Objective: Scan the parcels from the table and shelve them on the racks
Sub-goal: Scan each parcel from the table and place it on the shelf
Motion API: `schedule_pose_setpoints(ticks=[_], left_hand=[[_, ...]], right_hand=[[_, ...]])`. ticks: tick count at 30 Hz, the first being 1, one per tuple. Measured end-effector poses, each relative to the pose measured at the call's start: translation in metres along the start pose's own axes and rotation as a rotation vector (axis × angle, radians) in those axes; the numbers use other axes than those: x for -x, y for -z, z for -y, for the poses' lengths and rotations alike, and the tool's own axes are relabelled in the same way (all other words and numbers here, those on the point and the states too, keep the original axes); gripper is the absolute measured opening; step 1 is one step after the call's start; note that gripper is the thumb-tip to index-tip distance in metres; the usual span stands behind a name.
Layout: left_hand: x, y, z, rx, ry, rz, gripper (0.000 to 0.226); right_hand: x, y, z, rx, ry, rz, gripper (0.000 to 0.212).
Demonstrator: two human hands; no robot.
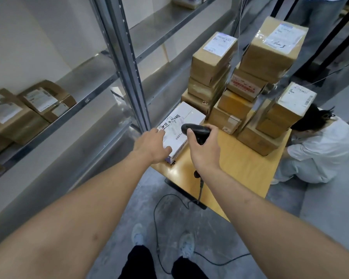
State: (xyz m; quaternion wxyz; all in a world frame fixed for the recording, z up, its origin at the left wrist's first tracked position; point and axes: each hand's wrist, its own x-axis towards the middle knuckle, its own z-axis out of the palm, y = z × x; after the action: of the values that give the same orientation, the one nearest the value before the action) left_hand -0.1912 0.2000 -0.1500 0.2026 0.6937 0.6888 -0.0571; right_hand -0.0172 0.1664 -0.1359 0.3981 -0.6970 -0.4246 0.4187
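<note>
Left hand on white parcel

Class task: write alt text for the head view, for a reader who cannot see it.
A person's right hand grips a corded scanner over a white parcel that the left hand rests on, at a wooden table's corner. Brown boxes are stacked behind it, and a metal rack at left holds two more parcels.

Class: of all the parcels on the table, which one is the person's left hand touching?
The white cardboard parcel with handwriting, at the table's near-left corner; the left hand rests on it. Every other parcel is brown.
</note>
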Motion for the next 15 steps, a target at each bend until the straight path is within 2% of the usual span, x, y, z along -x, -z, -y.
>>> schedule_pose_setpoints(ticks=[4, 9, 12, 15], left_hand=[[-0.023, -0.016, 0.003, 0.029, 0.042, 0.003, 0.060], [-0.053, -0.039, 0.013, 0.036, 0.050, 0.007, 0.078], [-0.067, -0.052, 0.018, 0.054, 0.043, 0.018, 0.093], [-0.075, -0.061, 0.020, 0.078, 0.065, 0.058, 0.119]], right_hand=[[-0.024, -0.006, -0.013, 0.020, -0.027, 0.013, 0.044], [-0.045, -0.018, -0.031, 0.031, -0.078, 0.004, 0.042], [-0.053, -0.026, -0.043, 0.046, -0.104, -0.004, 0.041], [-0.058, -0.032, -0.053, 0.059, -0.123, -0.017, 0.044]])
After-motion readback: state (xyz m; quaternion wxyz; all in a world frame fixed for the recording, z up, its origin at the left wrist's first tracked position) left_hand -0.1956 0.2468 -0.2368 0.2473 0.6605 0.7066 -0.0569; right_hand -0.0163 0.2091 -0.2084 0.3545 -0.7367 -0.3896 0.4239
